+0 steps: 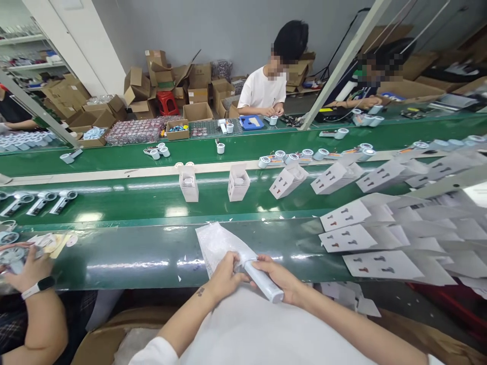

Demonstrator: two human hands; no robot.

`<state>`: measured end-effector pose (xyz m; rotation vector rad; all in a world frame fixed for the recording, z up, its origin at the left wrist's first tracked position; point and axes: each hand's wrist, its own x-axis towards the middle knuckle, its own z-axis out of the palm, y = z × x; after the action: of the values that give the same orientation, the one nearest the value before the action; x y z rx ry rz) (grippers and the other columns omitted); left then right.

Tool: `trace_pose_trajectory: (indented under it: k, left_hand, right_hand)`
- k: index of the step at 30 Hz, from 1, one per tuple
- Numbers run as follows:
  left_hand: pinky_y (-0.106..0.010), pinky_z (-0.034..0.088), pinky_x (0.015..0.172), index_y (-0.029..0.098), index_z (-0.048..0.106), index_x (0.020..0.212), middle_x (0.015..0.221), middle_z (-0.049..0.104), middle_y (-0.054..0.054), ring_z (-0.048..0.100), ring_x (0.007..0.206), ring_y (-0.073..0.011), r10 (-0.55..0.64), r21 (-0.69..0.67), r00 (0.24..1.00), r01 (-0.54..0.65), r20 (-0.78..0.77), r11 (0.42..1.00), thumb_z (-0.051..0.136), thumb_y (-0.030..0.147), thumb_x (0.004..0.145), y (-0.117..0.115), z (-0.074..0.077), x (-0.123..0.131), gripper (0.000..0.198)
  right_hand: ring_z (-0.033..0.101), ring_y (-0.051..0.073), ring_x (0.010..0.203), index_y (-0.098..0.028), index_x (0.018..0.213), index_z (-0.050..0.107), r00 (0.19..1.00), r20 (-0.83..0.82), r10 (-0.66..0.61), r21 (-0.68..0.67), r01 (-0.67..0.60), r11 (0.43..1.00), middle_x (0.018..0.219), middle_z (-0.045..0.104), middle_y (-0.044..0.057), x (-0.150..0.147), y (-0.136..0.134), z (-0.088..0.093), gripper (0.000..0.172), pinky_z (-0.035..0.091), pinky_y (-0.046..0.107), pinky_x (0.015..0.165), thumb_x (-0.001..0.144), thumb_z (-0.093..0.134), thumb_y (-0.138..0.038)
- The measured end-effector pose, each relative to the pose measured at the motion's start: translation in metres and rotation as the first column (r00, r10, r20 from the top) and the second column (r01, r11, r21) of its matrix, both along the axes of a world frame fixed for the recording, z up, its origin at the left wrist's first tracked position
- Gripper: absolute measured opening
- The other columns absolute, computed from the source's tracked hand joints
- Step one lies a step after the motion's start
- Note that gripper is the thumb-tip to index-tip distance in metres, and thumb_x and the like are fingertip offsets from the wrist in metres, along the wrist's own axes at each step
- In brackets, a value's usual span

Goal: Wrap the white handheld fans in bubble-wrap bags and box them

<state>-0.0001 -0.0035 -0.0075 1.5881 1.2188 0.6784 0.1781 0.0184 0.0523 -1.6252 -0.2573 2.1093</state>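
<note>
A pale blue device (265, 283) is held aslant over the near edge of the worktop (133, 263), its upper end against a bubble bag (215, 244); how far it is inserted cannot be told. The bag is pinched by the left hand (227, 274), and the device is clasped by the right hand (280, 278), close beside it. To the right, printed cartons (367, 264) are laid in rows. Beyond, open boxes (239, 190) are lined up on a green belt (114, 195). At far left, another part (14, 257) is held by a co-worker's hand (33, 268).
</note>
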Motion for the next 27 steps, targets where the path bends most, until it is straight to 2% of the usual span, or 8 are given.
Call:
trace_pose_trajectory:
  k: [3, 5, 11, 15, 18, 21, 25, 27]
  left_hand:
    - [-0.033, 0.043, 0.079, 0.019, 0.05, 0.095, 0.092, 0.055, -0.006, 0.051, 0.085, -0.0184, -0.111, 0.14, 0.99, 0.123, -0.087, 0.983, 0.051, 0.018, 0.084, 0.001, 0.005, 0.004, 0.012]
    - [-0.033, 0.044, 0.081, 0.019, 0.051, 0.097, 0.094, 0.056, -0.007, 0.052, 0.088, -0.0194, -0.166, 0.197, 0.98, 0.186, -0.113, 0.963, 0.048, 0.018, 0.085, 0.004, 0.006, 0.003, 0.012]
    - [-0.029, 0.047, 0.075, 0.02, 0.054, 0.084, 0.093, 0.048, -0.004, 0.051, 0.082, -0.0157, 0.078, 0.268, 0.987, -0.038, -0.139, 0.963, 0.046, 0.01, 0.083, 0.013, 0.001, 0.008, 0.012]
    - [-0.026, 0.045, 0.071, 0.019, 0.053, 0.078, 0.083, 0.05, -0.002, 0.051, 0.075, -0.0134, 0.05, 0.238, 0.99, -0.018, -0.129, 0.971, 0.045, 0.012, 0.085, 0.011, 0.008, 0.018, 0.013]
    - [-0.025, 0.045, 0.071, 0.019, 0.054, 0.078, 0.082, 0.052, -0.002, 0.053, 0.076, -0.0133, 0.025, 0.244, 0.992, 0.005, -0.121, 0.97, 0.045, 0.016, 0.088, 0.008, 0.015, 0.023, 0.014]
    - [-0.026, 0.047, 0.073, 0.019, 0.054, 0.078, 0.085, 0.053, -0.004, 0.055, 0.078, -0.014, -0.004, 0.284, 0.979, 0.063, -0.204, 0.957, 0.041, 0.019, 0.09, 0.005, 0.017, 0.025, 0.018]
    - [-0.03, 0.05, 0.074, 0.019, 0.056, 0.085, 0.092, 0.056, -0.007, 0.058, 0.08, -0.0164, -0.031, 0.31, 0.944, 0.138, -0.328, 0.941, 0.037, 0.012, 0.087, 0.002, 0.019, 0.023, 0.021]
    - [-0.031, 0.051, 0.075, 0.018, 0.057, 0.095, 0.095, 0.058, -0.009, 0.06, 0.082, -0.017, -0.033, 0.303, 0.95, 0.131, -0.31, 0.944, 0.037, 0.008, 0.082, 0.003, 0.024, 0.023, 0.026]
  right_hand:
    - [0.062, 0.013, 0.05, -0.024, 0.102, 0.037, 0.998, -0.057, 0.005, -0.034, -0.007, 0.999, 0.07, 0.059, -0.002, 0.007, 0.0, -0.001, 0.034, 0.054, 0.024, 0.048, 0.078, 0.06, -0.015]
    - [0.06, 0.012, 0.048, -0.023, 0.096, 0.039, 0.996, -0.087, -0.003, -0.055, -0.002, 0.998, 0.068, 0.059, -0.002, 0.01, 0.001, -0.002, 0.029, 0.053, 0.024, 0.048, 0.078, 0.06, -0.016]
    - [0.061, 0.014, 0.061, -0.019, 0.087, 0.047, 0.975, -0.157, -0.157, 0.026, 0.163, 0.986, 0.072, 0.061, 0.001, 0.01, -0.002, -0.011, 0.022, 0.053, 0.029, 0.065, 0.075, 0.066, -0.018]
    - [0.055, 0.012, 0.063, -0.019, 0.077, 0.048, 0.979, -0.114, -0.169, 0.142, 0.184, 0.973, 0.067, 0.056, -0.002, 0.019, -0.011, -0.026, 0.028, 0.046, 0.023, 0.06, 0.072, 0.073, -0.031]
    - [0.048, 0.012, 0.059, -0.021, 0.068, 0.043, 0.996, 0.045, -0.083, 0.296, 0.066, 0.953, 0.061, 0.049, -0.004, 0.03, -0.02, -0.036, 0.04, 0.043, 0.025, 0.057, 0.068, 0.072, -0.048]
    - [0.046, 0.014, 0.065, -0.021, 0.064, 0.043, 0.939, 0.345, 0.007, 0.509, -0.194, 0.838, 0.065, 0.047, -0.003, 0.04, -0.028, -0.037, 0.043, 0.043, 0.029, 0.062, 0.07, 0.063, -0.059]
    - [0.046, 0.016, 0.067, -0.022, 0.061, 0.043, 0.776, 0.619, 0.124, 0.632, -0.585, 0.508, 0.065, 0.048, 0.0, 0.048, -0.034, -0.024, 0.043, 0.041, 0.032, 0.067, 0.076, 0.053, -0.061]
    - [0.048, 0.016, 0.064, -0.022, 0.064, 0.042, 0.759, 0.613, 0.218, 0.599, -0.627, 0.499, 0.064, 0.051, -0.001, 0.051, -0.034, -0.013, 0.039, 0.041, 0.031, 0.065, 0.079, 0.05, -0.057]
